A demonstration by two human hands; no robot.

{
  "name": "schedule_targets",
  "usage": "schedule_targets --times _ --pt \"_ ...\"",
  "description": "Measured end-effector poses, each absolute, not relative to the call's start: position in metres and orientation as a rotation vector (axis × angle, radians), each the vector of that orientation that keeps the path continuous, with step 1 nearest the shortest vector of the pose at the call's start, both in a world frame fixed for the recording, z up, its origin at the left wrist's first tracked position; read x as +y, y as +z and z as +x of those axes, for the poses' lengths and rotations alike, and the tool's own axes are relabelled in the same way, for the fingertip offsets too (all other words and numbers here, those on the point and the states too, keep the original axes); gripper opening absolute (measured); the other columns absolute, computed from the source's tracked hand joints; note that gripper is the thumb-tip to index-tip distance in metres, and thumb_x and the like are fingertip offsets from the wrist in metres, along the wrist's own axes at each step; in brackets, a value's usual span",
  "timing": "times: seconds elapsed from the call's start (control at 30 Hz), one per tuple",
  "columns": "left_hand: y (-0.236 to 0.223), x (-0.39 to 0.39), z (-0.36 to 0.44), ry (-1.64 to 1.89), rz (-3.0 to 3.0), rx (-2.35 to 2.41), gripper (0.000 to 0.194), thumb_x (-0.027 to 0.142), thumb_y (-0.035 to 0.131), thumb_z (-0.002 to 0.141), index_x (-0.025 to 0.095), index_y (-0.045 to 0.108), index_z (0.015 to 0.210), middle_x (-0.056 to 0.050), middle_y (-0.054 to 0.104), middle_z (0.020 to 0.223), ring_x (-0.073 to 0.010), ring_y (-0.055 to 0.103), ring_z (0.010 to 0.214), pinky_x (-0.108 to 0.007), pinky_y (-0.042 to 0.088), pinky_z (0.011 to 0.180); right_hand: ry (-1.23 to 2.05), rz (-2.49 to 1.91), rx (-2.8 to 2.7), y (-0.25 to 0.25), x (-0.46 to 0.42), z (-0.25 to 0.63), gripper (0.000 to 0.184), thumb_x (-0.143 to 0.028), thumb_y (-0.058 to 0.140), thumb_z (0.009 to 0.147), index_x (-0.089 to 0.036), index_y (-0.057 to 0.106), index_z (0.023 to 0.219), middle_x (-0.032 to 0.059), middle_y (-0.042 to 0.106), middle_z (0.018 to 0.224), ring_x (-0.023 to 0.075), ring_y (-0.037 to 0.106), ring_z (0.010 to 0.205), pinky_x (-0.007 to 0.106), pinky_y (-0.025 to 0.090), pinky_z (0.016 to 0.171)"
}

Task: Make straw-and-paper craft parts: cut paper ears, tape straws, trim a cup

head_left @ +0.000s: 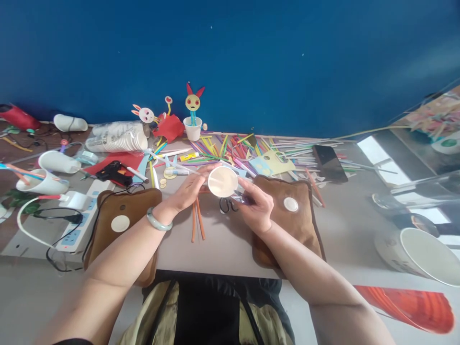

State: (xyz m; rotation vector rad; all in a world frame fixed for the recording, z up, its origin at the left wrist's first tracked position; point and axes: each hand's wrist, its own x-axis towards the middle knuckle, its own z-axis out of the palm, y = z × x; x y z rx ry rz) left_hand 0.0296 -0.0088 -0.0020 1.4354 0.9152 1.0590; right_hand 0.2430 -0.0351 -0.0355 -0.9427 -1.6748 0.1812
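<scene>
A white paper cup (223, 182) is held over the middle of the table, its round opening turned up toward me. My left hand (190, 189) grips its left side, fingers partly hidden behind it. On the other side, my right hand (257, 203) closes on the cup with the thumb along its rim. Dark scissor handles (226, 205) show just below the cup, near my right fingers; the rest of the scissors is hidden. Two orange-brown pipe cleaners (197, 220) lie on the table below my left hand.
Brown cushion-like pads (122, 227) lie under both forearms. Coloured pipe cleaners (230, 146), a phone (328, 164) and a rabbit figure in a cup (193, 125) are at the back. A glue gun (114, 172) and power strip (81, 223) are left; a paper bucket (413, 254) is right.
</scene>
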Motion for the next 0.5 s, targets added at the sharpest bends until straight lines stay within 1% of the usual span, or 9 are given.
schedule_targets --times 0.1,0.27,0.4,0.5 --pt "-0.0030 -0.0082 0.0294 1.071 1.472 0.881 0.036 0.030 0.049 0.094 0.023 0.073 0.119 -0.006 0.065 0.135 -0.0263 0.046 0.140 -0.039 0.028 0.123 0.201 -0.965 -1.653 -0.0394 -0.0340 0.2438 0.041 -0.026 0.081 0.077 -0.026 0.074 0.117 0.0073 0.079 0.105 0.0235 0.077 0.079 0.034 0.066 0.070" --pt "-0.0015 -0.0071 0.0297 1.028 1.502 0.794 0.039 0.032 0.041 0.098 0.023 0.075 0.114 -0.006 0.066 0.133 -0.0263 0.049 0.137 -0.038 0.034 0.119 0.254 -0.997 -1.601 -0.0427 -0.0328 0.2437 0.039 -0.023 0.082 0.075 -0.024 0.076 0.113 0.0065 0.080 0.099 0.0219 0.076 0.076 0.033 0.065 0.067" --pt "-0.0019 -0.0058 0.0300 1.000 1.425 0.786 0.033 0.034 0.048 0.094 0.022 0.078 0.104 -0.009 0.070 0.122 -0.0295 0.048 0.137 -0.040 0.039 0.116 0.336 -1.080 -1.577 -0.0429 -0.0320 0.2434 0.035 -0.025 0.081 0.075 -0.021 0.077 0.110 0.0071 0.080 0.098 0.0179 0.072 0.066 0.029 0.062 0.059" --pt "-0.0034 -0.0061 0.0299 0.972 1.367 0.778 0.031 0.034 0.050 0.093 0.021 0.078 0.099 -0.010 0.069 0.123 -0.0297 0.048 0.136 -0.041 0.043 0.112 0.397 -1.095 -1.544 -0.0457 -0.0313 0.2429 0.037 -0.027 0.080 0.075 -0.021 0.076 0.111 0.0074 0.079 0.098 0.0167 0.071 0.065 0.026 0.059 0.054"
